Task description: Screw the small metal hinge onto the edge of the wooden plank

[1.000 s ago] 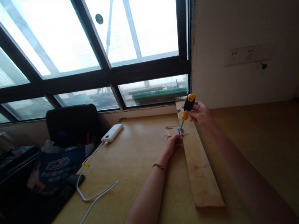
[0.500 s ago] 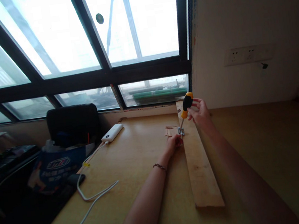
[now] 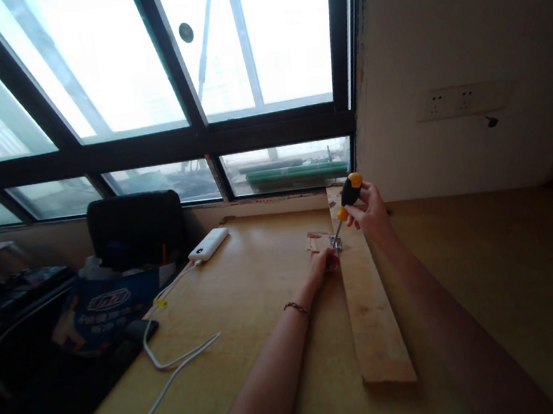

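Note:
My right hand point(image 3: 370, 210) grips a screwdriver point(image 3: 351, 188) by its black and yellow handle. The shaft slants down to the left, and its tip reaches a small metal hinge point(image 3: 336, 242). That hinge lies across the left edge of a long wooden board point(image 3: 374, 316) and a short piece of wood point(image 3: 317, 241) beside it. Close against the near side of the hinge, my left hand point(image 3: 322, 265) has its fingers curled together. What those fingers pinch is hidden. A braided bracelet point(image 3: 296, 308) circles the left wrist.
The board lies on a yellowish wooden table point(image 3: 246, 291). A white power bank point(image 3: 208, 245) sits near the table's left edge, with a white cable point(image 3: 175, 364) trailing forward. Left of the table are a black chair point(image 3: 136, 227) and a blue bag point(image 3: 112, 308). Windows rise behind.
The screwdriver handle has tipped slightly to the right, and my right hand has shifted a little with it. My left hand stays by the hinge.

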Demonstrator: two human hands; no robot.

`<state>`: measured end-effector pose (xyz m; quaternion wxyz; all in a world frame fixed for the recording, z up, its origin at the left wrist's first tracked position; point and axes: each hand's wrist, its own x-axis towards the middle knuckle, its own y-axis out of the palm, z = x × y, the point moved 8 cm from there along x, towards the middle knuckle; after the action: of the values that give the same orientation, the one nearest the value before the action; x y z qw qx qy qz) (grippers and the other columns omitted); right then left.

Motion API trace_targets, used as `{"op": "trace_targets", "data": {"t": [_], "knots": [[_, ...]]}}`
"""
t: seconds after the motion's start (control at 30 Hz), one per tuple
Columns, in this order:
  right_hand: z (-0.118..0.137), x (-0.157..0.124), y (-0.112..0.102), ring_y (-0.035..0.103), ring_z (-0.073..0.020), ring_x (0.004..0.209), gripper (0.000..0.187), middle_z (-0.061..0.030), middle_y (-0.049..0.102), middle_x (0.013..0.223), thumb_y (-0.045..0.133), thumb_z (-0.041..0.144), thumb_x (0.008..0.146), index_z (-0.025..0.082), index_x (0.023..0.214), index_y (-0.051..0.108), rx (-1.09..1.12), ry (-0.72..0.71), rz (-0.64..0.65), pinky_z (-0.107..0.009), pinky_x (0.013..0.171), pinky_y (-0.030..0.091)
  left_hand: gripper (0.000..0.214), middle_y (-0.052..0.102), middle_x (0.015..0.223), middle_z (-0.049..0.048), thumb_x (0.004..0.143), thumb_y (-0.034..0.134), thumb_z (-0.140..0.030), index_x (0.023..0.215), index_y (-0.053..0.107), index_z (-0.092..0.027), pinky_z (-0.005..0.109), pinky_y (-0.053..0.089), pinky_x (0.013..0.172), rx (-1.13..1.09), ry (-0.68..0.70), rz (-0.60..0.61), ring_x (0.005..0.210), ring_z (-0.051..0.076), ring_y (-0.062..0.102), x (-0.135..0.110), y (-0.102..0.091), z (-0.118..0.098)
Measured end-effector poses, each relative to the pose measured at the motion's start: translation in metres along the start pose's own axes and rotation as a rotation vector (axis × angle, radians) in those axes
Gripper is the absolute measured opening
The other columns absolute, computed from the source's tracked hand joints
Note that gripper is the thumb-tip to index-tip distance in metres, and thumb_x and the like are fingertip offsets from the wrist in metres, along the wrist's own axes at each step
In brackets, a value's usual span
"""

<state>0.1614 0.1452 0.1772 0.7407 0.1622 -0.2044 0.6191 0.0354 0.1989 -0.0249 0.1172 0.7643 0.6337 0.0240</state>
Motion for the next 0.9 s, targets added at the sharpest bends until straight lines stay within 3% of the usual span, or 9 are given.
{"op": "trace_targets", "data": {"t": [0.07, 0.23, 0.33, 0.43, 0.57, 0.67, 0.83, 0.9], "knots": [[0.003, -0.002, -0.001, 0.053, -0.0095, 0.049, 0.049, -0.0028, 0.056, 0.094, 0.060, 0.036, 0.065, 0.025, 0.108, 0.040, -0.089, -0.024, -0.019, -0.022, 0.041, 0.041, 0.027, 0.051, 0.047, 0.0037, 0.065, 0.046, -0.034, 0.050, 0.052, -0.012, 0.023, 0.019, 0.039, 0.004, 0.001, 0.003, 0.038, 0.007, 0.037, 0.000, 0.000, 0.000], [0.005, 0.001, -0.017, 0.057, -0.0176, 0.064, 0.054, -0.0062, 0.056, 0.089, 0.071, 0.038, 0.052, 0.021, 0.099, 0.051, -0.324, -0.080, -0.208, -0.028, 0.051, 0.045, 0.028, 0.050, 0.045, 0.0036, 0.065, 0.045, -0.034, 0.049, 0.052, -0.012, 0.023, 0.019, 0.039, 0.013, -0.002, 0.004, 0.037, 0.007, 0.036, -0.001, 0.000, -0.001], [0.002, 0.003, -0.009, 0.054, -0.0125, 0.051, 0.063, -0.0045, 0.058, 0.092, 0.068, 0.038, 0.056, 0.024, 0.110, 0.040, -0.146, -0.034, -0.098, -0.026, 0.044, 0.043, 0.027, 0.052, 0.048, 0.0041, 0.064, 0.045, -0.034, 0.050, 0.052, -0.012, 0.023, 0.019, 0.039, 0.010, 0.001, 0.004, 0.038, 0.007, 0.037, -0.002, 0.000, -0.002], [0.005, -0.001, 0.001, 0.052, -0.0093, 0.047, 0.056, -0.0034, 0.058, 0.097, 0.064, 0.037, 0.061, 0.025, 0.109, 0.036, -0.027, -0.014, 0.017, -0.024, 0.041, 0.043, 0.027, 0.052, 0.048, 0.0041, 0.065, 0.045, -0.034, 0.050, 0.052, -0.012, 0.023, 0.019, 0.039, 0.008, 0.000, 0.005, 0.038, 0.007, 0.037, -0.003, 0.001, -0.003], [0.010, -0.003, -0.009, 0.055, -0.0129, 0.054, 0.049, -0.0035, 0.058, 0.089, 0.069, 0.037, 0.056, 0.023, 0.096, 0.045, -0.230, -0.039, -0.071, -0.024, 0.043, 0.043, 0.027, 0.052, 0.047, 0.0041, 0.065, 0.044, -0.033, 0.050, 0.051, -0.012, 0.023, 0.018, 0.039, 0.003, -0.007, 0.008, 0.038, 0.007, 0.036, -0.004, 0.002, -0.003], [0.008, 0.001, -0.020, 0.055, -0.0139, 0.054, 0.054, -0.0043, 0.059, 0.086, 0.072, 0.036, 0.052, 0.022, 0.097, 0.045, -0.276, -0.043, -0.170, -0.024, 0.042, 0.042, 0.025, 0.052, 0.047, 0.0040, 0.065, 0.045, -0.032, 0.051, 0.051, -0.013, 0.023, 0.019, 0.039, -0.006, -0.005, 0.013, 0.038, 0.007, 0.036, -0.004, 0.002, -0.004], [0.000, 0.006, -0.002, 0.052, -0.0094, 0.045, 0.058, -0.0036, 0.060, 0.095, 0.067, 0.037, 0.059, 0.025, 0.106, 0.035, 0.040, 0.017, 0.060, -0.024, 0.039, 0.042, 0.023, 0.051, 0.046, 0.0038, 0.065, 0.046, -0.031, 0.051, 0.050, -0.013, 0.023, 0.018, 0.039, -0.019, 0.001, 0.008, 0.036, 0.007, 0.035, -0.004, 0.002, -0.005], [0.001, 0.005, -0.001, 0.054, -0.0102, 0.049, 0.052, -0.0041, 0.059, 0.097, 0.067, 0.036, 0.058, 0.024, 0.101, 0.040, 0.011, 0.000, 0.055, -0.025, 0.042, 0.044, 0.025, 0.052, 0.046, 0.0043, 0.066, 0.046, -0.032, 0.049, 0.050, -0.013, 0.023, 0.017, 0.038, -0.011, -0.001, 0.011, 0.036, 0.007, 0.035, -0.005, 0.003, -0.005]]}}
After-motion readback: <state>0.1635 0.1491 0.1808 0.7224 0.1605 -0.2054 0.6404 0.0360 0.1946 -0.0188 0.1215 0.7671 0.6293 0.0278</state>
